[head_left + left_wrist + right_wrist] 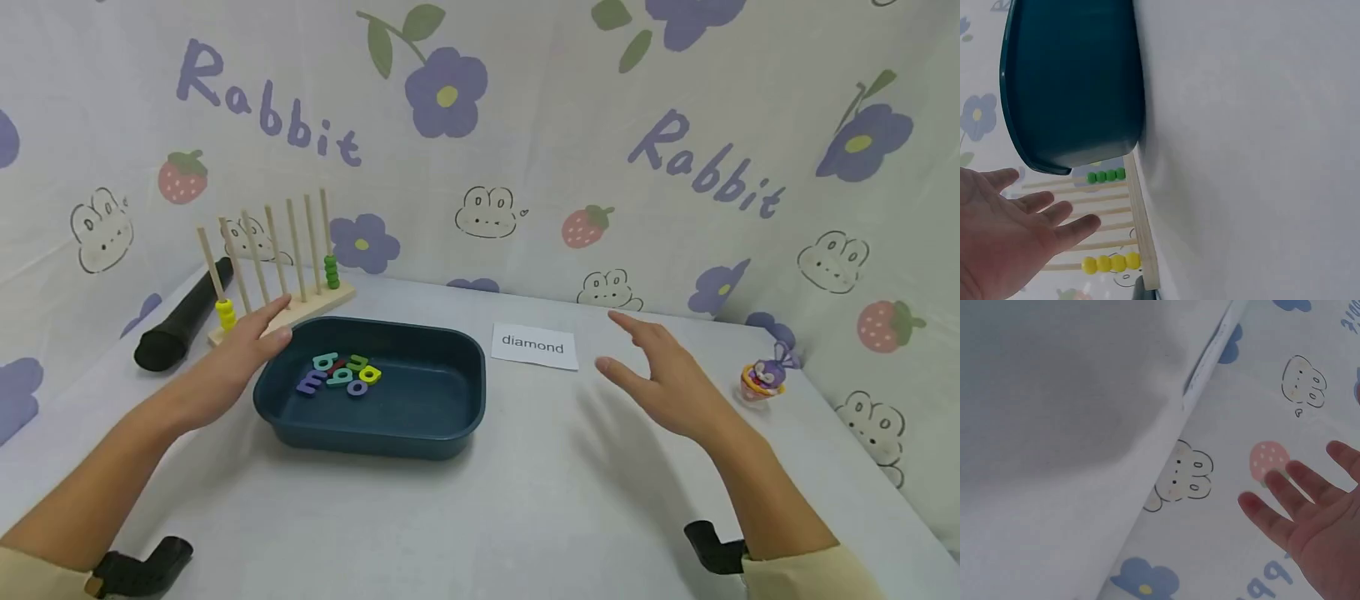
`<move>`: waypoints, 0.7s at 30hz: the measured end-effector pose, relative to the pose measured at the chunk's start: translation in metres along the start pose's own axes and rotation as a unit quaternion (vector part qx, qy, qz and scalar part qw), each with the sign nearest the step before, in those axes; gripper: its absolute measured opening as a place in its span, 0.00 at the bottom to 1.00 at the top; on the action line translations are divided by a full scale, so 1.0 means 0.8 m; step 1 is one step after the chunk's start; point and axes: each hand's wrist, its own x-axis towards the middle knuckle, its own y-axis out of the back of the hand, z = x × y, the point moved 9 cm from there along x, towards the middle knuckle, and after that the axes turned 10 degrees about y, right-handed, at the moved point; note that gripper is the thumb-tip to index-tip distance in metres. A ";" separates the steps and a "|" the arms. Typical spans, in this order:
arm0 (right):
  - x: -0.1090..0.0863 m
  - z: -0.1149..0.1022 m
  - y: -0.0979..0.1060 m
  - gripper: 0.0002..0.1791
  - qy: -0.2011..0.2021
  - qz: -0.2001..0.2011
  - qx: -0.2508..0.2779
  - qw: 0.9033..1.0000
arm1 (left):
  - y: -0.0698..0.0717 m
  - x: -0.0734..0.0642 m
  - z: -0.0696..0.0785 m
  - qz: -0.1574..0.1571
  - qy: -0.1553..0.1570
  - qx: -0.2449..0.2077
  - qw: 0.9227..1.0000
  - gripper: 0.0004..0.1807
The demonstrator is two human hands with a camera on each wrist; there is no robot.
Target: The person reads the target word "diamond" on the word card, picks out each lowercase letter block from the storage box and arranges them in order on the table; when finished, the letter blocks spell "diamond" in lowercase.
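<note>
A dark teal tray [420,425] stands on the table, and in its left half lie several coloured plastic letters [341,375]. My left hand [225,367] hovers at the tray's left edge, fingers extended, holding nothing; the left wrist view shows that hand [1016,231] beside the tray wall [1079,81]. To the right of the tray lies a white card [534,346] printed "diamond". My right hand [667,379] is held above the table right of the card, its fingers spread with nothing in them. In the right wrist view the hand [1316,519] appears against the patterned cloth.
Behind the left hand stands a wooden bead rack [300,308] with yellow and green beads on upright pegs. A black cylindrical object [180,325] lies left of it. At the right sits a small purple rabbit figure [767,377]. A printed cloth [525,167] hangs behind the table.
</note>
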 end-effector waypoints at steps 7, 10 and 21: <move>0.023 -0.010 -0.005 0.36 0.000 -0.003 0.062 0.998 | 0.007 0.010 -0.021 -0.011 0.030 -0.073 0.997 0.43; 0.034 -0.016 -0.008 0.33 0.008 -0.003 0.075 0.997 | 0.008 0.013 -0.026 -0.011 0.028 -0.117 0.993 0.42; 0.075 -0.044 -0.020 0.27 0.042 -0.013 0.105 0.993 | 0.005 0.021 -0.055 -0.044 0.026 -0.254 0.966 0.35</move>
